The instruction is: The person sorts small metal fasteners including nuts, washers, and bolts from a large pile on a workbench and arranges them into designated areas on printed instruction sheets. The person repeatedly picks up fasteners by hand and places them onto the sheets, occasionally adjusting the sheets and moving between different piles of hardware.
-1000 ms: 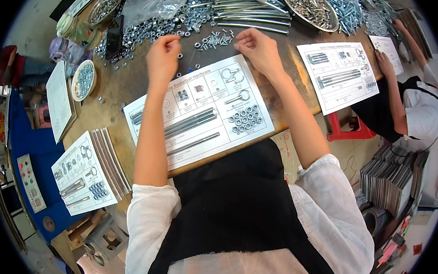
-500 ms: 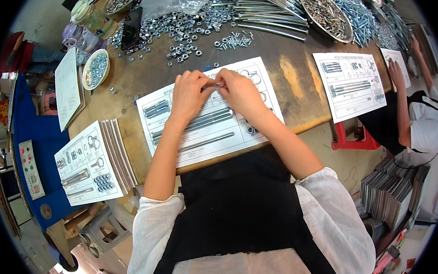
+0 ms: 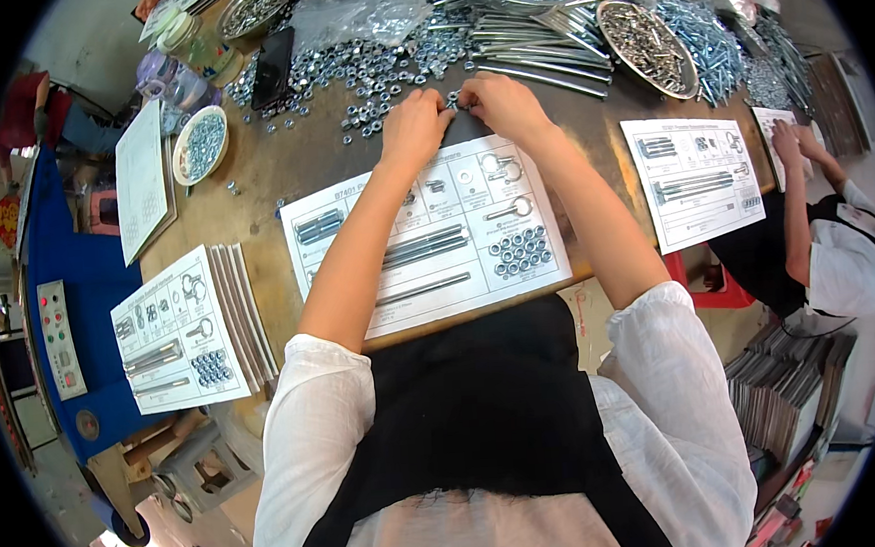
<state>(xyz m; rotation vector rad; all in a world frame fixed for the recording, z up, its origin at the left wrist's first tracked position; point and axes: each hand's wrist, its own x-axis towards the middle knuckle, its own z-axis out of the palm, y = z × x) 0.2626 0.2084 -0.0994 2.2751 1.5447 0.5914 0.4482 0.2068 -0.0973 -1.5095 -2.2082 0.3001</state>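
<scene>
Left hand (image 3: 414,127) and right hand (image 3: 502,104): both at the far edge of the white parts sheet (image 3: 425,236), fingertips pinched together on small nuts (image 3: 452,99) between them. Loose nuts (image 3: 345,79): spread on the tabletop (image 3: 280,163) beyond the sheet. Long bolts (image 3: 524,43): beyond the sheet, to the right. Stack of white sheets (image 3: 175,330): left of the sheet. Second sheet (image 3: 697,179): right of it.

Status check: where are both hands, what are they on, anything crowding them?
Left hand and right hand together at loose nuts, above sorting sheet. Long bolts close beside.
</scene>
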